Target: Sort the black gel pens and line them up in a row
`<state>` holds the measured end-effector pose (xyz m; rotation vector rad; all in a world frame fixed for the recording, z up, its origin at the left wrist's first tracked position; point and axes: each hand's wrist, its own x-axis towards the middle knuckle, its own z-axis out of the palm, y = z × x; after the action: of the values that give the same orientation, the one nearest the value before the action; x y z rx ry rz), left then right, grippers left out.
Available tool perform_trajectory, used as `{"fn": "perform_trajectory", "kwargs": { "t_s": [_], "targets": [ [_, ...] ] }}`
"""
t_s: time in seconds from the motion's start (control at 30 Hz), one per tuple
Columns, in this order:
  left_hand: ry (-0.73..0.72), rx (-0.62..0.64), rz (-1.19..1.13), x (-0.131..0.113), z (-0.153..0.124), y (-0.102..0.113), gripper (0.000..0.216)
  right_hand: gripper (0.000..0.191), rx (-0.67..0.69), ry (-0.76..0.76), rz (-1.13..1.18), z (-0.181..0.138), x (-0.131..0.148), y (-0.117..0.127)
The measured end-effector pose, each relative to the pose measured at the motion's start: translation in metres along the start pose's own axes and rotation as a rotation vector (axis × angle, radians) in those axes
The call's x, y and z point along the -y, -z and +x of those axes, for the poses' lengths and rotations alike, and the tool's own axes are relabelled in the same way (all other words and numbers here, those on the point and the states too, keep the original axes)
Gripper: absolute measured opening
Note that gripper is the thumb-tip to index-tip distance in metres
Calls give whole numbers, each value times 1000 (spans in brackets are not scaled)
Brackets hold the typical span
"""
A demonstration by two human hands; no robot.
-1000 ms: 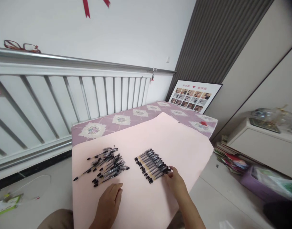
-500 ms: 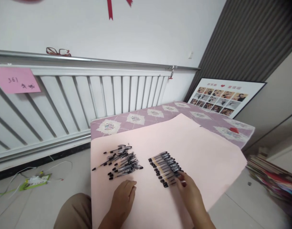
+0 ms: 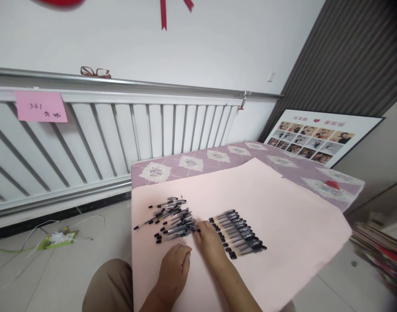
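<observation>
A loose heap of black pens (image 3: 172, 219) lies on a pale pink sheet (image 3: 282, 225) over a low table. To its right a tidy row of black pens (image 3: 239, 234) lies side by side. My right hand (image 3: 209, 242) reaches between the two groups, its fingertips touching the right edge of the loose heap; whether it grips a pen is hidden. My left hand (image 3: 174, 271) rests on the sheet just below the heap, fingers curled loosely and holding nothing that I can see.
The table has a purple patterned cloth (image 3: 192, 162). A white radiator (image 3: 120, 130) with a pink note (image 3: 40, 106) and red glasses (image 3: 94, 71) runs behind. A photo board (image 3: 315, 136) leans at the right. Cables and a power strip (image 3: 57, 238) lie on the floor.
My right hand left the right end of the tidy row and moved left to the loose heap. The view swung left. My left hand stayed put.
</observation>
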<state>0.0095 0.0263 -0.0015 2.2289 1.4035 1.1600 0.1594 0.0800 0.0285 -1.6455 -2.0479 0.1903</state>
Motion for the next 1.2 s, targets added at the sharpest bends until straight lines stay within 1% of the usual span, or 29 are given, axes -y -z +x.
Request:
{"fn": "perform_trajectory", "kwargs": {
  "t_s": [0.13,0.27,0.4,0.5,0.63,0.77,0.9,1.0,1.2],
  "targets": [
    [14,6,-20,-1,1,1,24,24,4,-11,-42,8,-4,-10],
    [29,10,-32,-3,2,3,24,22,17,-12,-79,8,-5,-15],
    [24,-10,-22,-1,2,2,24,23,16,-17,-111,7,-6,-13],
    [33,-26,18,0,2,2,25,18,3,-37,-136,5,-11,-9],
    [102,-56,120,-2,3,2,27,16,-9,-57,-160,3,-18,-5],
    [178,-20,211,-5,4,1,33,16,-16,-48,-175,2,-18,-3],
    [194,11,282,-7,5,-1,36,20,-4,-9,-188,1,-11,-4],
    [202,28,295,-8,6,-2,36,23,13,18,-204,1,-7,-6],
    [208,27,284,-8,6,-2,36,23,16,-3,-258,1,-7,-10]
  ]
}}
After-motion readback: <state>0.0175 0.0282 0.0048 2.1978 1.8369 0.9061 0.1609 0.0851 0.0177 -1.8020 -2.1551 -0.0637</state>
